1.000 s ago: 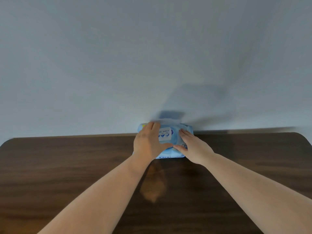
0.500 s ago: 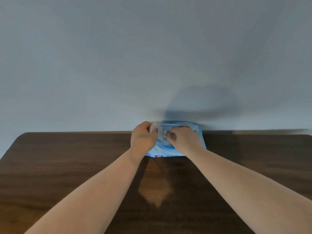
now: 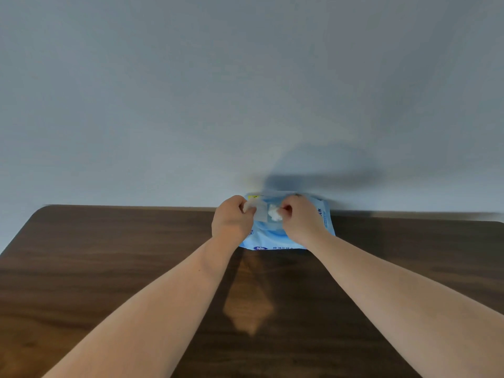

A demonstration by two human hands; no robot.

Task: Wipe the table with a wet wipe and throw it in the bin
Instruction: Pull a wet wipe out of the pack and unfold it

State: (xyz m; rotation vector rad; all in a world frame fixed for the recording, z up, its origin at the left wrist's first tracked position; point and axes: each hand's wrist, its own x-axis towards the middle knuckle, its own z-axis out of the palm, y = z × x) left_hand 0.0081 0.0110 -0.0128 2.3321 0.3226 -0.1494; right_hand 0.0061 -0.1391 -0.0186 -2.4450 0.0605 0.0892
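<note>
A light blue pack of wet wipes point(image 3: 275, 240) lies at the far edge of the dark wooden table point(image 3: 109, 268), against the wall. My left hand point(image 3: 231, 222) pinches the pack's clear seal flap point(image 3: 260, 212) and holds it peeled back to the left. My right hand point(image 3: 302, 219) pinches a tuft of white wet wipe point(image 3: 274, 212) that sticks out of the pack's opening. No bin is in view.
A plain grey-white wall point(image 3: 245, 91) rises right behind the table's far edge. The table's rounded far-left corner point(image 3: 45, 211) is in view. A pale patch of reflected light point(image 3: 248, 306) lies on the wood between my forearms.
My left hand has peeled the seal flap open to the left. My right hand has moved onto the opening and pinched the white wipe, which now shows.
</note>
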